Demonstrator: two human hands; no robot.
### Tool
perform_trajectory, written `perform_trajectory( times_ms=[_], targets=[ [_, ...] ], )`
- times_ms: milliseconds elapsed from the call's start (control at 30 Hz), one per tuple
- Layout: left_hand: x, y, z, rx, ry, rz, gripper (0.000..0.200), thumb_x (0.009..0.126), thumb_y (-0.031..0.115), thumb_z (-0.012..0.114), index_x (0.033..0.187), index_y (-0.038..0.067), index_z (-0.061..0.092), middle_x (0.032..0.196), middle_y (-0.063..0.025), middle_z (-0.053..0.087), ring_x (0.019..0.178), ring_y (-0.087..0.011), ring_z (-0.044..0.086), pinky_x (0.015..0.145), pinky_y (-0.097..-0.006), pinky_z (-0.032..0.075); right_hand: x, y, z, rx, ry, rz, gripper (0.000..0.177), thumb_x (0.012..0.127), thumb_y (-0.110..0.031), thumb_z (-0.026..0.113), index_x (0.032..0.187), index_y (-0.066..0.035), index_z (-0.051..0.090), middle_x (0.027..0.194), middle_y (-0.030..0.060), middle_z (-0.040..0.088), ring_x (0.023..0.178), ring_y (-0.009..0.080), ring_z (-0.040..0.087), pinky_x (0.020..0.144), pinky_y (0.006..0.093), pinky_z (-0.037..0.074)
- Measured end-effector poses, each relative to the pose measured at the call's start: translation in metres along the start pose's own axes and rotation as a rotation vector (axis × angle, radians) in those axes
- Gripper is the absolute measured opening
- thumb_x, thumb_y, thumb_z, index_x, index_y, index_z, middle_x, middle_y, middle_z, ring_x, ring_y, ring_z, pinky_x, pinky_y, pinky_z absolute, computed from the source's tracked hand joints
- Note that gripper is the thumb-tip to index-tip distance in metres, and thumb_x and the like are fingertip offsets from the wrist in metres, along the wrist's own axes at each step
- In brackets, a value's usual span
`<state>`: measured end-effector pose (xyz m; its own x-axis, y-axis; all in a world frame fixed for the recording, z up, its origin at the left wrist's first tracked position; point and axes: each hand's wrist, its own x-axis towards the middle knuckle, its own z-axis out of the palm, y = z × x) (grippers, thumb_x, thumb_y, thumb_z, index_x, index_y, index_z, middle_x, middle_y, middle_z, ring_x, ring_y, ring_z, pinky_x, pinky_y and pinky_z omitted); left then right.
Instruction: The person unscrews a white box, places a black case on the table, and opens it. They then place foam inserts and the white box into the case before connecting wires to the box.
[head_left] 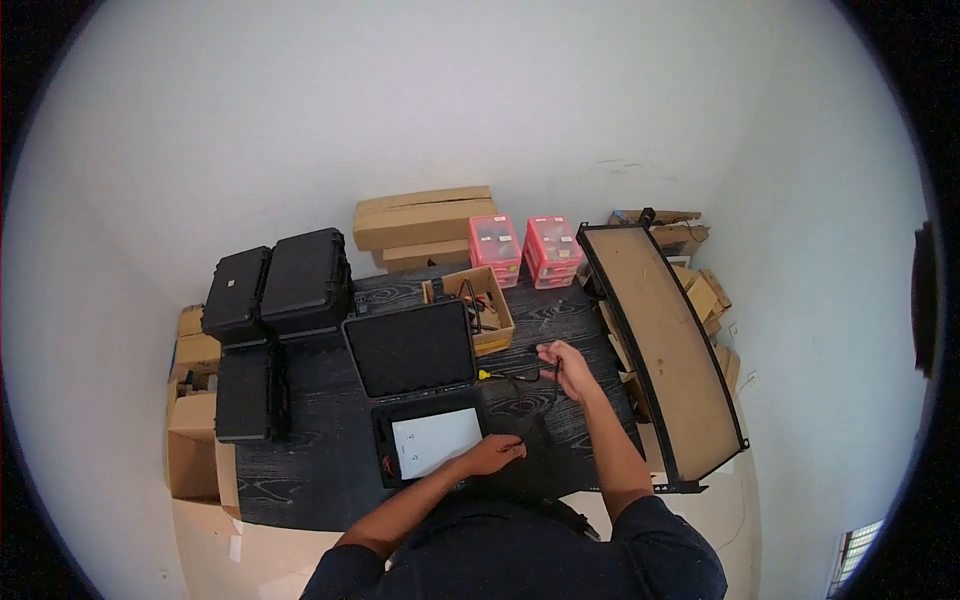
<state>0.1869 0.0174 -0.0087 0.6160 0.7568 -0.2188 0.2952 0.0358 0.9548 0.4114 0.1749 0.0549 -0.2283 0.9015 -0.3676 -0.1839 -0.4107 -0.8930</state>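
A thin black cable (pixel 556 384) hangs from my right hand (pixel 566 370), which is raised over the right part of the table with its fingers pinched on the cable near a dark end. My left hand (pixel 496 454) is closed near the right edge of the open case, and a dark strand shows at its fingertips, seemingly the same cable. The open black case (pixel 410 352) has a foam-lined lid standing up. In its base lies a white flat panel (pixel 436 440). A yellow connector (pixel 484 375) rests right of the lid on a dark lead.
Behind the lid stands an open cardboard box (pixel 494 341) with cables and tools. Closed black cases (pixel 305 280) are stacked at the left. Two pink drawer units (pixel 552 250) and long cartons (pixel 424 220) line the wall. A black-framed panel (pixel 668 350) leans along the right edge.
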Motion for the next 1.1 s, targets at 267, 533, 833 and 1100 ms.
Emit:
perform_trajectory(
  times_ms=[267,533,833,1100],
  targets=[
    [-0.006,-0.008,0.003,-0.121,0.016,0.023,0.035,0.111,0.029,0.049,0.113,-0.002,0.067,0.107,-0.0090,0.072,0.101,-0.0174,0.067,0.094,-0.0331,0.051,0.024,0.045,-0.031,-1.100,0.119,0.136,0.021,0.092,-0.022,0.065,0.098,-0.002,0.072,0.085,0.0105,0.069,0.081,0.0245,0.067,0.071,0.0412,0.054],
    [-0.007,-0.011,0.006,-0.066,0.011,-0.020,0.035,0.110,0.028,0.050,0.121,0.000,0.068,0.108,-0.0086,0.073,0.103,-0.0178,0.067,0.094,-0.0329,0.052,0.013,0.098,-0.039,-1.557,0.362,-0.161,0.026,0.090,-0.023,0.064,0.103,-0.003,0.075,0.122,0.0194,0.067,0.120,0.0372,0.062,0.093,0.0528,0.053],
    [-0.007,-0.002,0.011,0.112,-0.004,0.077,0.034,0.108,0.028,0.053,0.125,0.003,0.069,0.116,-0.0125,0.072,0.110,-0.0257,0.068,0.097,-0.0371,0.052,0.015,0.082,-0.023,-1.114,0.069,-0.206,0.028,0.103,-0.025,0.054,0.116,-0.002,0.066,0.108,0.0208,0.071,0.102,0.0394,0.069,0.088,0.0490,0.054],
    [-0.010,0.021,-0.024,0.266,0.554,0.319,0.021,0.095,0.014,0.068,0.112,0.002,0.066,0.113,-0.0191,0.066,0.110,-0.0342,0.064,0.098,-0.0417,0.050,-0.021,-0.001,0.022,-0.894,-0.094,-0.710,0.020,0.106,-0.011,0.052,0.117,0.001,0.064,0.108,0.0169,0.070,0.098,0.0288,0.070,0.087,0.0374,0.053]
  ],
)
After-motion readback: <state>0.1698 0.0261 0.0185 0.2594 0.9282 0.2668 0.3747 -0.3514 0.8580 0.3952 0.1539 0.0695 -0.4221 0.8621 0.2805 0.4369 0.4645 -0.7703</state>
